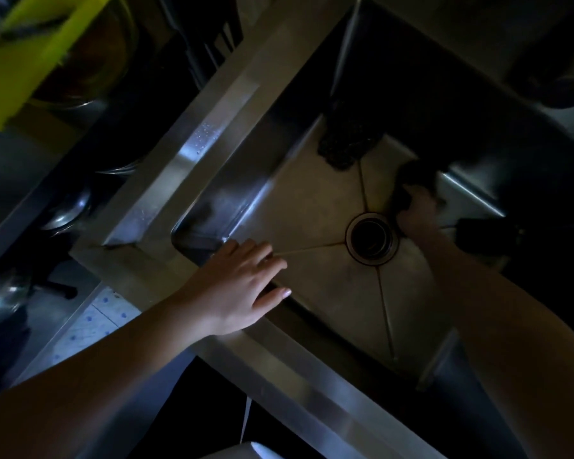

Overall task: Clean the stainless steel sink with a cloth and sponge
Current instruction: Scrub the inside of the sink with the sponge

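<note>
The stainless steel sink (pixel 315 226) fills the middle of the dim head view, with its round drain (pixel 371 238) right of centre. My left hand (pixel 239 286) rests flat on the sink's near rim, fingers straight and reaching over the edge. My right hand (pixel 416 213) is down in the basin just past the drain, and it grips a dark sponge or cloth (pixel 411 180) pressed against the basin floor. A second dark, textured cloth (pixel 345 144) lies bunched at the far corner of the basin floor.
A dish rack with metal bowls and lids (pixel 63 210) stands to the left of the sink. A yellow-green board (pixel 30 54) sits at the upper left. A dotted white mat (pixel 96 319) lies by the near left rim. A dark object (pixel 484 233) lies right of my right hand.
</note>
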Available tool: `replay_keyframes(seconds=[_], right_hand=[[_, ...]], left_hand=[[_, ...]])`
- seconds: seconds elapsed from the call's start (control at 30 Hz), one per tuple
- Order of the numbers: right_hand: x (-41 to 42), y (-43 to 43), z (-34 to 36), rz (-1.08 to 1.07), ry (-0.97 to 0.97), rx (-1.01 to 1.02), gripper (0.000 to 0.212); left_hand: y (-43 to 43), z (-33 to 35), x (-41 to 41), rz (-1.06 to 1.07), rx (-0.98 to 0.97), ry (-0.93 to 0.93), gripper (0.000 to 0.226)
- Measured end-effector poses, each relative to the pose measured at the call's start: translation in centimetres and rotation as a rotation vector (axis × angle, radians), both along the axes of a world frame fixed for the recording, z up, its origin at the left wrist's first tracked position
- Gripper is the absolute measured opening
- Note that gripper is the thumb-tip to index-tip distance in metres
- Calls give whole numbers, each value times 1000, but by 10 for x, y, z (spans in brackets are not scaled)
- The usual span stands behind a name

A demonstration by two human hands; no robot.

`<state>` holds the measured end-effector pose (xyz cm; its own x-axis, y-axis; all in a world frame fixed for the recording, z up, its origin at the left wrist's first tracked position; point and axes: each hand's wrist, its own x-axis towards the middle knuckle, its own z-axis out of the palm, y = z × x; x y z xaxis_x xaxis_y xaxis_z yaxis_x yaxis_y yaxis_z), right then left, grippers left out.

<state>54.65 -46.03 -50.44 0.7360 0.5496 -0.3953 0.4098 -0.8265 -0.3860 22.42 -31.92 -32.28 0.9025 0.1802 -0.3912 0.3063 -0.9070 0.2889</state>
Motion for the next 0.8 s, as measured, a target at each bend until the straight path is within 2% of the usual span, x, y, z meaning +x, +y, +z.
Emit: replay_keyframes(seconds=[0.1,0.17,0.37,0.47,0.63,0.7,0.8], right_hand=[[-33,-1,-4,241,80,-55,66],[-49,-5,-8,314,68,-70,70],[-34,-15,-5,148,38,14,60],[-11,-21,-10,-39,-23,3,56],[15,-16,-8,-335,-45,107,41],[13,-8,-6,-298,-43,79,48],[5,5,-7,-66,14,47,61]], left_hand=[[0,0,0,4,-10,4,46],[0,-1,0,4,0,-5,44],[0,-5,-2,13,2,-33,42],[0,-5,-1,15,-11,-28,43],[-1,-3,-1,21,-1,-40,44],[0,-3,-1,17,5,-42,44],[1,-4,-1,12,6,-40,44]])
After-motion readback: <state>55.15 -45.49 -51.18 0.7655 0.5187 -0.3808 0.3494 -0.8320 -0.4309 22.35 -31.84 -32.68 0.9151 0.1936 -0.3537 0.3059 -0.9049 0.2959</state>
